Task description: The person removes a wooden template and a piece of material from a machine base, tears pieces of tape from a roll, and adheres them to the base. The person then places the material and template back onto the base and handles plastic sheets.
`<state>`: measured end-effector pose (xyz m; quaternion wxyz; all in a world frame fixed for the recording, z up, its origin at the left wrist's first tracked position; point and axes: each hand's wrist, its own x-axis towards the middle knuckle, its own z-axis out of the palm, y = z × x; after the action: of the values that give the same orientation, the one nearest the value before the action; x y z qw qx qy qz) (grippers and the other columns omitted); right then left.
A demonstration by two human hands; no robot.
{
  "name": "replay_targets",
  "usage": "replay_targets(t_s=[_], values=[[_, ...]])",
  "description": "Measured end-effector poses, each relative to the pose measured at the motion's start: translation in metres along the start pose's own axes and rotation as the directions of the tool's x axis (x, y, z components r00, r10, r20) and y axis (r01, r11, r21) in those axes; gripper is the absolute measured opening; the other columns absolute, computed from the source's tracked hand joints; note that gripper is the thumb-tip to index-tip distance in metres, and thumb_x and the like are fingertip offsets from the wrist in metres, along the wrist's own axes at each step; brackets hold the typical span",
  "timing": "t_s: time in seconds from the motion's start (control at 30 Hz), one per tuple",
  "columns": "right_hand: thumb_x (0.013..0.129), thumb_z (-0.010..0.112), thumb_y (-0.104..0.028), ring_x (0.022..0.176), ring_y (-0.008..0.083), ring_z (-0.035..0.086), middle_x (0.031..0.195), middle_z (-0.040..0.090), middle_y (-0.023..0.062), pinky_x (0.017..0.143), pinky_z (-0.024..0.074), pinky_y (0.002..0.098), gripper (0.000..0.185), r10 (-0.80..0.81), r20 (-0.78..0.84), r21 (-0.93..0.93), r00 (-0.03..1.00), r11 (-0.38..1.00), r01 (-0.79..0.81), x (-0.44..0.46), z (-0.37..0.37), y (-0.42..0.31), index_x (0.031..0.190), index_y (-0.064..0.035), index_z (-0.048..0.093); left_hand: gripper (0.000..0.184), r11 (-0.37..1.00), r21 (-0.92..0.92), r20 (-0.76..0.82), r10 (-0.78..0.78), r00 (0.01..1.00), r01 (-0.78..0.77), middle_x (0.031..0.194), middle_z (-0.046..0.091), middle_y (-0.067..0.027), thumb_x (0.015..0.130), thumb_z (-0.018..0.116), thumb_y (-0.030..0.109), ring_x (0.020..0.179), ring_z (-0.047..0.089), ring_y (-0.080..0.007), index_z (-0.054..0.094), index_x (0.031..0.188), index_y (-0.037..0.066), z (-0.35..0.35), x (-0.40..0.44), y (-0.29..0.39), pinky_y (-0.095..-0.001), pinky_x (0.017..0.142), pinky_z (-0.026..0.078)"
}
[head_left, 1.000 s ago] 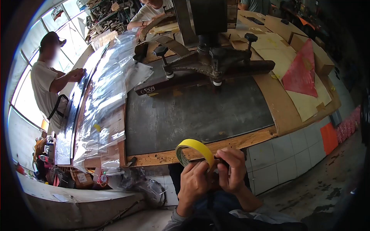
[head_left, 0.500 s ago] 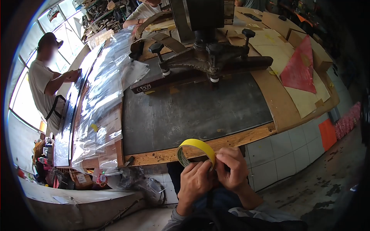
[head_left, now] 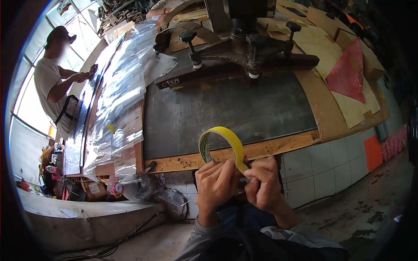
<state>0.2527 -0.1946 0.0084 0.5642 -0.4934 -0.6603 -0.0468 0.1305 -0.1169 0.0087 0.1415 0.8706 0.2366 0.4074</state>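
A roll of yellow adhesive tape [head_left: 235,141] is gripped at its lower rim by the curled fingers of the left hand [head_left: 215,185] and is held upright above the knuckles. A short strip of tape [head_left: 241,167] is led from the roll's right side and is pinched between the thumb and forefinger of the right hand [head_left: 264,182], just beside the left. Beyond the hands, a wooden front edge [head_left: 283,148] is seen behind the roll, with a dark flat panel [head_left: 226,108] laid past it. Farther ahead, the panel is spanned by a dark crossbar [head_left: 222,73], marked with white lettering [head_left: 170,81] and set against a knobbed metal bracket [head_left: 238,52]. To the left of the hands, clear plastic sheeting [head_left: 119,93] is spread, and past it a co-worker [head_left: 50,82] is seen with both arms held forward. Well to the right, a red triangular sheet [head_left: 349,71] is laid on a pale sheet [head_left: 352,114].
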Motion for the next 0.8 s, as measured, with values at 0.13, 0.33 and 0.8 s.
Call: replay_targets(t_s=[0.13, 0.33, 0.8], values=[[0.072, 0.055, 0.014, 0.079, 0.0238, 0.054, 0.094, 0.052, 0.0150, 0.064, 0.0484, 0.0327, 0.042, 0.110, 0.023, -0.004, 0.994, 0.994, -0.110, 0.007, -0.012, 0.000, 0.112, 0.0052, 0.051, 0.009, 0.996, 0.069, 0.029, 0.045, 0.999, -0.047, 0.058, 0.058, -0.0009, 0.075, 0.069, 0.008, 0.048, 0.057, -0.0155, 0.062, 0.080, 0.006, -0.006, 0.006, 0.004, -0.0273, 0.048, 0.040], [0.077, 0.070, 0.000, 0.080, 0.0180, 0.055, 0.093, 0.053, 0.0094, 0.064, 0.0476, 0.0305, 0.023, 0.196, 0.018, -0.077, 0.981, 0.978, -0.194, 0.001, -0.013, -0.005, 0.099, -0.0029, 0.064, 0.012, 0.993, 0.101, 0.015, 0.062, 0.998, -0.063, 0.054, 0.057, -0.0016, 0.069, 0.071, 0.008, 0.044, 0.055, -0.0160, 0.059, 0.071, 0.005, -0.009, 0.003, 0.011, -0.0280, 0.047, 0.039], [0.073, 0.076, -0.012, 0.068, 0.0143, 0.056, 0.072, 0.059, -0.0012, 0.066, 0.0438, 0.0307, 0.017, 0.111, 0.062, 0.016, 0.992, 0.994, -0.112, 0.007, -0.033, -0.009, 0.088, -0.0106, 0.070, 0.011, 0.986, 0.055, 0.088, 0.154, 0.984, -0.159, 0.055, 0.055, 0.0002, 0.073, 0.068, 0.013, 0.044, 0.053, -0.0133, 0.060, 0.074, 0.005, -0.019, -0.008, 0.018, -0.0268, 0.046, 0.035]])
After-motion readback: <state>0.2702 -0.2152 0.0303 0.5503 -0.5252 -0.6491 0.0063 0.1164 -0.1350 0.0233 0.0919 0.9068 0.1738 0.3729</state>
